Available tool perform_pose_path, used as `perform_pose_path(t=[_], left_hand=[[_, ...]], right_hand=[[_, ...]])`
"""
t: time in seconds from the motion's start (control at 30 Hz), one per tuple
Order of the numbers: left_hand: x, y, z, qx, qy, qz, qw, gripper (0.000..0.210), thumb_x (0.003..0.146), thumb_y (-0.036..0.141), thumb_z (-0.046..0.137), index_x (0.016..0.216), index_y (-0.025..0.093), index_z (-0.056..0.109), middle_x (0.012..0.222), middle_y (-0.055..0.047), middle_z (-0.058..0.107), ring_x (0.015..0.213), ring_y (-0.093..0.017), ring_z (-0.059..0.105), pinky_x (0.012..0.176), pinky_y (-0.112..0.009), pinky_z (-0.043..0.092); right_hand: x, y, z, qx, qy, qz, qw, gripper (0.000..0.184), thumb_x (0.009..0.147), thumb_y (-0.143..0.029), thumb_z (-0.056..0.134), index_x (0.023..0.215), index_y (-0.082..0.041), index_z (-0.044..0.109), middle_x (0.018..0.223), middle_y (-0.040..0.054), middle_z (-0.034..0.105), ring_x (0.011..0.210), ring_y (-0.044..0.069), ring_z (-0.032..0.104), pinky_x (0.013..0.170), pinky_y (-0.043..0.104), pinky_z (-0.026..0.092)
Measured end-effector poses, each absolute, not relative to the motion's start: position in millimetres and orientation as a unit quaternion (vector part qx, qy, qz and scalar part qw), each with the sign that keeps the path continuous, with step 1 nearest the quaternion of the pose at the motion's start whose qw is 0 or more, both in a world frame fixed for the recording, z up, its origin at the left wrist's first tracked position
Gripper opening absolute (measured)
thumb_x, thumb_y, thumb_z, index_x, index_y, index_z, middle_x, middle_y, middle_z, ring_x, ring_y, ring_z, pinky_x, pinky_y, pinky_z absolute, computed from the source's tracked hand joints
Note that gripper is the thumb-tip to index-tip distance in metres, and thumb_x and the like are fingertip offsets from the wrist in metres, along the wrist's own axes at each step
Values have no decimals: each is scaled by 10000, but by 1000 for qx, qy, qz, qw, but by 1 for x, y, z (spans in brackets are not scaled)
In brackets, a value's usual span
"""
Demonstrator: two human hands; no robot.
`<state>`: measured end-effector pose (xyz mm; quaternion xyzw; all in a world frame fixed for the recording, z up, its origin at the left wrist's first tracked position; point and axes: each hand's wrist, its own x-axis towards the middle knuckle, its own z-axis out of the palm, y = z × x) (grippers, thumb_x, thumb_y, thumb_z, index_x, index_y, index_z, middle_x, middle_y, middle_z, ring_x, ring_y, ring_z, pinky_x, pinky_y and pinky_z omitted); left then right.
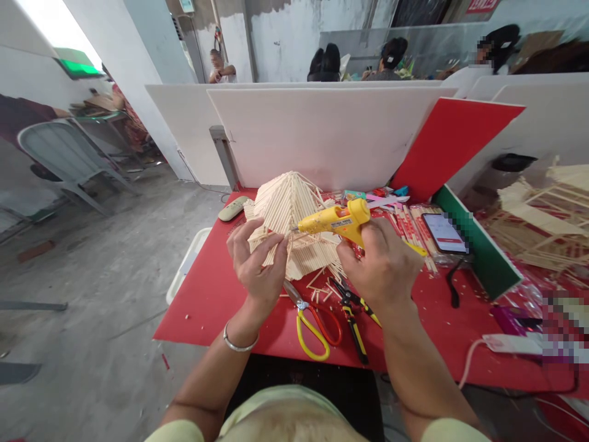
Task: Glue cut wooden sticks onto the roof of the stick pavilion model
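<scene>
Nothing legible; label (341,223) on glue gun (322,220) too small, red sign (482,5) cropped.

On the table (207,313) over there, a stick model (271,199) sits before an upright board (322,135); before the model lie these 2: scissors (302,304) left, pliers (354,334) right. Further right, a phone (444,233) lies beside a low divider (481,248). Far left, a chair (64,150) stands on the floor (115,276).
</scene>
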<state>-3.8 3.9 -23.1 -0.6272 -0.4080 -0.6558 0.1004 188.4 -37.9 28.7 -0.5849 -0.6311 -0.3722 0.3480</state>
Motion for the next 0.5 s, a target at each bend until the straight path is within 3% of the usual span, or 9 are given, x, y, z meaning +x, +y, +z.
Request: perform_pose_path(t=[0.5], left_hand=[[-3, 4, -22, -632, -408, -650, 109, 128, 817, 198, 776, 930, 242, 735, 1235, -66, 631, 1141, -243, 592, 928, -445, 499]], right_hand=[[189, -39, 26, -596, -627, -356, 354, 172, 830, -243, 593, 990, -189, 624, 776, 9, 649, 603, 132, 497, 540, 291, 253]])
